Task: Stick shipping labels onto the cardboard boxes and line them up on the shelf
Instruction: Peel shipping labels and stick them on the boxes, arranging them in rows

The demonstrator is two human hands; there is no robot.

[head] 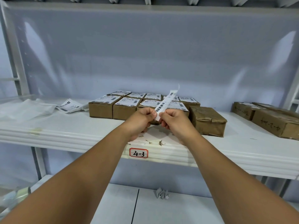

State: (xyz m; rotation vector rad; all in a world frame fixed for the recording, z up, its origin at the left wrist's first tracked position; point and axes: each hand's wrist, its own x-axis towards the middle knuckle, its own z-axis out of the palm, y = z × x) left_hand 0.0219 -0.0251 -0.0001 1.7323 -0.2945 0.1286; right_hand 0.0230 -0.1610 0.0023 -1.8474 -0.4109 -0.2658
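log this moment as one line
left hand: pinches label | right hand: pinches same label | label: not yet stuck | bare box: on shelf, right of labelled boxes

- Unlabelled box [207,121]: brown cardboard, creased tape on top, no label, flat on shelf [64,126], slightly skewed.
- Labelled boxes [116,109]: same brown type, white barcode label on each top. Packed touching in two rows, just left of unlabelled box.
- Shipping label [163,105]: white, barcodes visible, in air up-left of unlabelled box, seen near edge-on, tilted, top end curling. Lower end pinched by left hand [142,118] and right hand [174,120].
- Loose labels [68,105]: flat on shelf, well left of unlabelled box.
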